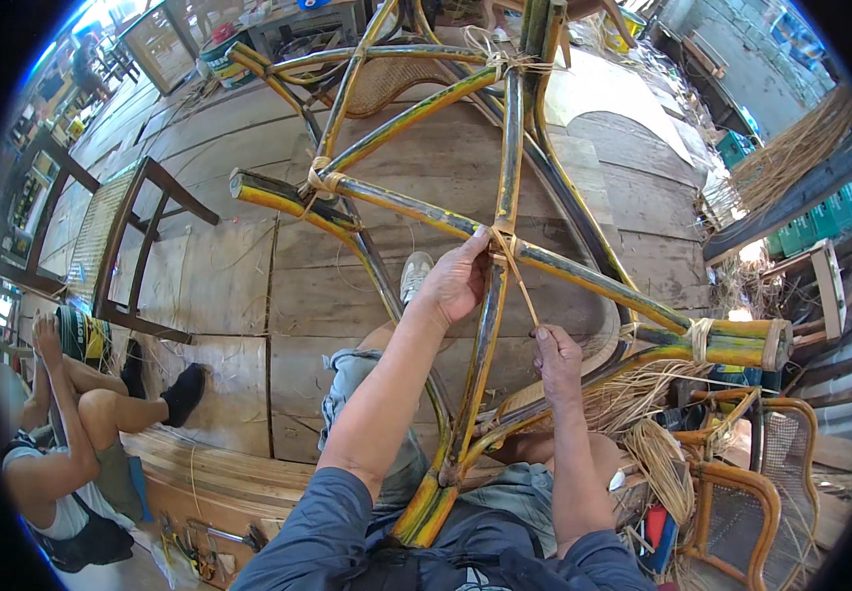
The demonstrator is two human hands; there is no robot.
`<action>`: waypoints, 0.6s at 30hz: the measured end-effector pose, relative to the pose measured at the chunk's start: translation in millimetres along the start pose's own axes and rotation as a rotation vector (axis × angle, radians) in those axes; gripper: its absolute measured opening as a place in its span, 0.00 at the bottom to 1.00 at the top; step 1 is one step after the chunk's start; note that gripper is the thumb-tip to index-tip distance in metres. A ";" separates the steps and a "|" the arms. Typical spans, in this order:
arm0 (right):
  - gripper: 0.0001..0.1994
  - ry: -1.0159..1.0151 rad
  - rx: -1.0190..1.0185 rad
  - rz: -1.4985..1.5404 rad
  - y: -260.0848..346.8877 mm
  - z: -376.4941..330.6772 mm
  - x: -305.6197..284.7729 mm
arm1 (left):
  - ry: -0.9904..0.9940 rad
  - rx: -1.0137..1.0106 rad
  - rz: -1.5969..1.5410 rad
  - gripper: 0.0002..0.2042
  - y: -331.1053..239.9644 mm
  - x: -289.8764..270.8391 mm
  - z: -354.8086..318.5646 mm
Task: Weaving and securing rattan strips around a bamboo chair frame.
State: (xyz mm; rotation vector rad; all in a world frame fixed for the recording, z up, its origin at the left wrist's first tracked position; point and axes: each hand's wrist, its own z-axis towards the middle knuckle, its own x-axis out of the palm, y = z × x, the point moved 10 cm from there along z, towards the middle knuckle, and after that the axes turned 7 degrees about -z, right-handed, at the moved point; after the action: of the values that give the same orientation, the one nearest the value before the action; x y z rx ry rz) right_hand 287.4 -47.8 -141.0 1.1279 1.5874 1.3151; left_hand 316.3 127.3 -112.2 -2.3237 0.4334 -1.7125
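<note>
A yellow-and-black bamboo frame filled the centre of the frame, its poles crossing at a joint just right of middle. The left hand was closed around that joint, fingers pressing the binding. The right hand, lower right of it, pinched a thin rattan strip running taut up to the joint. A bundle of loose strips lay at lower right beside a small cane chair. A woven-back chair stood at left, and a seated person occupied the lower left on the plank floor.
</note>
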 end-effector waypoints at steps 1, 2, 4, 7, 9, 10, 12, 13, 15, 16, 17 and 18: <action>0.10 -0.001 -0.002 -0.020 -1.0 1.7 -0.3 | 0.002 -0.005 0.009 0.12 0.1 -0.5 1.1; 0.10 -0.001 -0.003 -0.042 -1.7 2.1 -1.6 | -0.010 0.006 0.019 0.11 0.3 -4.3 2.9; 0.10 -0.005 0.012 -0.029 -2.5 3.1 -3.9 | -0.018 0.012 0.035 0.11 2.2 -8.4 6.4; 0.09 0.003 0.038 0.005 -5.8 2.2 -0.2 | -0.005 0.011 0.034 0.11 4.0 -13.4 7.3; 0.09 0.000 0.037 0.029 -3.5 0.3 -1.2 | -0.026 -0.002 0.044 0.11 4.3 -12.4 5.0; 0.09 -0.002 0.027 0.011 -2.9 -1.0 -2.9 | -0.026 -0.006 0.048 0.11 5.8 -10.5 3.3; 0.09 0.000 0.017 -0.003 0.0 -2.6 -3.0 | -0.015 0.019 0.026 0.11 1.8 -3.8 -1.9; 0.09 0.005 0.005 0.014 3.5 -4.1 -2.6 | -0.018 0.020 0.028 0.11 1.3 -6.7 -0.4; 0.09 0.014 -0.001 0.028 5.5 -5.4 -1.6 | -0.016 0.051 0.060 0.11 -1.7 -9.9 1.7; 0.09 0.019 -0.006 0.010 5.9 -4.8 -0.3 | -0.020 0.053 0.057 0.11 -1.6 -11.8 1.8; 0.09 0.021 -0.014 -0.008 7.2 -3.2 0.1 | -0.021 0.053 0.065 0.11 -1.8 -9.6 2.6; 0.09 0.024 -0.014 -0.011 5.8 -1.9 0.0 | -0.023 0.053 0.073 0.11 -2.1 -8.7 3.0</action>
State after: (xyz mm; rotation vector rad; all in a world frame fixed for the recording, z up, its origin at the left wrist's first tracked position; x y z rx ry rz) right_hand 286.5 -47.9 -134.9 1.0970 1.5972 1.3355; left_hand 317.0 132.4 -120.1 -2.2598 0.4569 -1.6428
